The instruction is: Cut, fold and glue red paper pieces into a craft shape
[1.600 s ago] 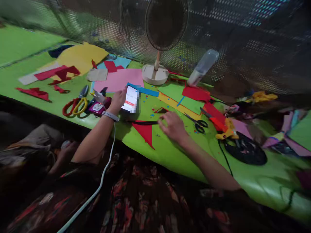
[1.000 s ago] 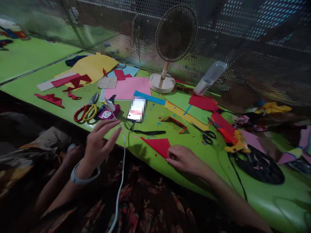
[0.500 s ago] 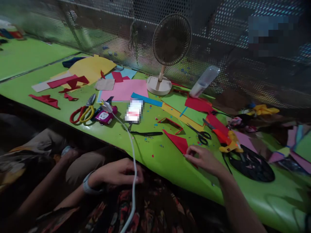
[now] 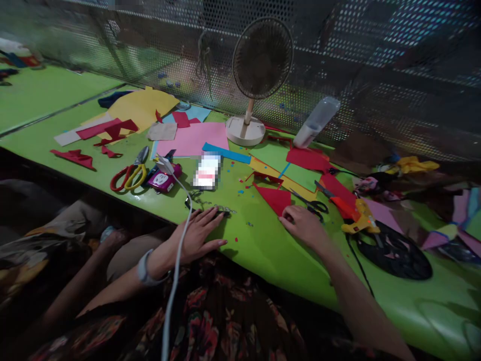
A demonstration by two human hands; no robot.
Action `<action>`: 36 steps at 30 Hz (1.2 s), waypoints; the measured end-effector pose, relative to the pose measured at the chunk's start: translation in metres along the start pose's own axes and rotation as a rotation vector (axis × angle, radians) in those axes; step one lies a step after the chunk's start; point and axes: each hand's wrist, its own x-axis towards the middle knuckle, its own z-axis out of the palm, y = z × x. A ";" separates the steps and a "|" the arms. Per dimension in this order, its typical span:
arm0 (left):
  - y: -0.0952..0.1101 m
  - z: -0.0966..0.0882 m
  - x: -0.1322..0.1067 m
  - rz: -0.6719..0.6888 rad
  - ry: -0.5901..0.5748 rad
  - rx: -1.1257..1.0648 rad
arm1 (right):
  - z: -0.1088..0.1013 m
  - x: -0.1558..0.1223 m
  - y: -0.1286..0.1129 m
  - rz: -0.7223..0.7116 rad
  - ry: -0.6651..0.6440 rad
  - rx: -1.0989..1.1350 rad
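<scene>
My left hand (image 4: 199,233) lies flat on the green table's (image 4: 263,245) near edge, fingers stretched out and open. Its fingertips touch a thin dark strip (image 4: 210,207). A white cable (image 4: 176,250) runs over my left wrist up to a pink charger (image 4: 163,180). My right hand (image 4: 304,225) is closed on the near corner of a red paper triangle (image 4: 276,198), which lies on the table. A phone (image 4: 207,173) lies face up beyond my left hand.
Red-and-yellow scissors (image 4: 130,175) lie left of the charger; black scissors (image 4: 311,203) and a yellow glue gun (image 4: 356,215) lie right of the triangle. A small fan (image 4: 259,75), a bottle (image 4: 315,123), pink paper (image 4: 195,138) and yellow paper (image 4: 143,105) sit behind. A black disc (image 4: 394,250) is at right.
My left hand left the phone, dropped toward my lap, then came back up flat onto the table edge. My right hand slid the red triangle rightward and farther onto the table.
</scene>
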 end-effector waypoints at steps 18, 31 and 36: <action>-0.032 -0.011 0.064 -0.466 0.349 -0.006 | 0.013 -0.002 0.004 -0.045 0.064 0.043; -0.056 -0.007 0.091 -0.456 0.378 0.149 | 0.013 -0.001 0.004 -0.064 0.081 0.057; -0.056 -0.013 0.083 -0.421 0.366 0.051 | 0.012 0.000 0.006 -0.084 0.074 0.071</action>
